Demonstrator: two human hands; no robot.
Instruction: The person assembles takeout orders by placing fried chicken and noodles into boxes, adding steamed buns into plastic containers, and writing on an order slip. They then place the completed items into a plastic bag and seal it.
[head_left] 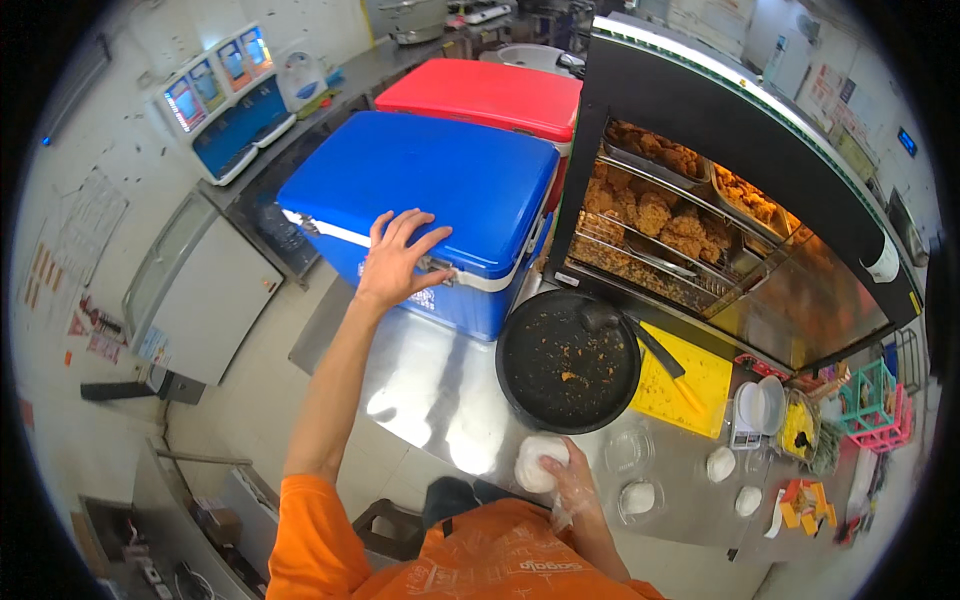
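Observation:
My left hand (396, 262) rests on the front edge of a blue cooler box (420, 185), whose lid is closed. Its fingers are spread over the lid, with the thumb beside the front latch (437, 268). In my right hand (575, 477), low in front of me, is a white ball that looks like rice (537, 463). Thin clear plastic shows around that hand's wrist. Just right of it, a similar white ball (637, 497) sits in a clear container, and more such balls (720, 463) lie farther right on the steel counter (440, 375).
A round black pan (568, 375) with crumbs stands beyond my right hand. Beside it, a knife (668, 362) lies on a yellow cutting board (700, 400). Behind rises a black display warmer (690, 100) with trays of fried food. A red-lidded cooler (490, 95) stands behind the blue one.

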